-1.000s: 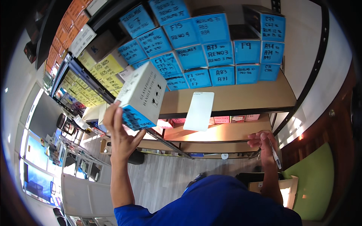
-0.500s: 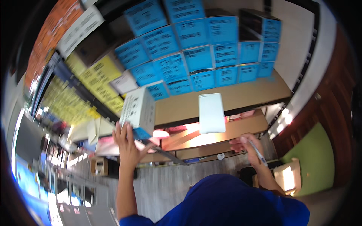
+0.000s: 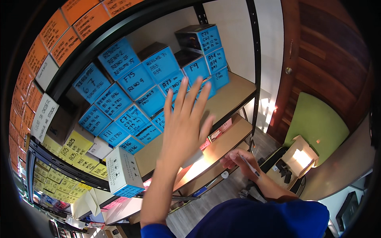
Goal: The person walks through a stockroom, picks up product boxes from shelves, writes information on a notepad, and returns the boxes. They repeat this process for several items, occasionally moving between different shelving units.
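Observation:
My left hand (image 3: 185,119) is raised with its fingers spread and holds nothing. It hovers in front of a stack of boxes with blue handwritten labels (image 3: 135,99) on a wooden shelf (image 3: 230,97). A white box with a blue end (image 3: 123,172) sits at the shelf's left end, below and left of that hand and apart from it. My right hand (image 3: 240,158) is lower, near the shelf below, and grips a thin pen (image 3: 249,166). My blue sleeve and shirt fill the lower edge.
Orange-labelled boxes (image 3: 59,37) line the rack above and yellow-labelled ones (image 3: 75,148) the rack at left. A black upright post (image 3: 254,59) bounds the shelf. At right are a wooden door (image 3: 317,59), a green cushion (image 3: 317,123) and an open carton (image 3: 299,156) on the floor.
My left hand was holding the white box up toward the shelf; now the box rests at the shelf's left end and the hand is free and spread. The view has swung upward.

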Motion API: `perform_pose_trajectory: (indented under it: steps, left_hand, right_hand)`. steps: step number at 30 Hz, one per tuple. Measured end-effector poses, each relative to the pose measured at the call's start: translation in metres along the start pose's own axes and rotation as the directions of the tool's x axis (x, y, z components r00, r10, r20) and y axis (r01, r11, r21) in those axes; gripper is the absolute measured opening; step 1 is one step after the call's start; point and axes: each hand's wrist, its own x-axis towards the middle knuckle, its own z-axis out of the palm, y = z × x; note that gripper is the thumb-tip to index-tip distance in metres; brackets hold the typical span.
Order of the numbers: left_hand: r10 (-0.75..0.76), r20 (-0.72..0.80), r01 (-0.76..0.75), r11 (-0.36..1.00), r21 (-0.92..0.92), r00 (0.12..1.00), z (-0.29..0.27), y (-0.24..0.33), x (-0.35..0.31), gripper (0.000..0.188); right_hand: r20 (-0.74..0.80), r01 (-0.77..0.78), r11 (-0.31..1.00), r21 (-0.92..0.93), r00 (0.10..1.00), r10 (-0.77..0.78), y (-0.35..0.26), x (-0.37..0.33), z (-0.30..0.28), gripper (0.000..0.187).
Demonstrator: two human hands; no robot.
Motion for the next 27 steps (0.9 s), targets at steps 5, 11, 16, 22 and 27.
perform_pose_trajectory:
  steps: [5,11,16,22,27]
  left_hand:
    - [0.141,-0.025,-0.119,0.906,0.407,0.99,0.082,-0.066,0.127,0.078]
    - [0.072,0.067,-0.098,0.759,0.644,0.995,0.103,-0.101,0.206,0.107]
    - [-0.006,0.047,-0.019,0.854,0.519,0.999,0.094,-0.095,0.22,0.116]
    - [-0.127,-0.016,0.124,0.926,0.356,0.992,0.07,-0.084,0.222,0.121]
    - [-0.06,-0.106,0.086,0.959,0.269,0.993,0.017,-0.053,0.177,0.125]
  right_hand:
    - [-0.048,0.016,1.0,0.021,0.999,-0.015,0.019,-0.01,-0.051,0.032]
    - [-0.082,-0.047,0.992,0.115,0.995,0.057,0.033,-0.003,-0.12,0.029]
    - [0.013,-0.085,0.992,0.097,0.996,0.084,0.028,0.009,-0.139,0.032]
    - [0.101,-0.071,0.987,0.147,0.993,0.057,0.021,0.031,-0.14,0.038]
    - [0.154,-0.059,0.985,0.159,0.987,0.034,0.019,0.042,-0.135,0.034]
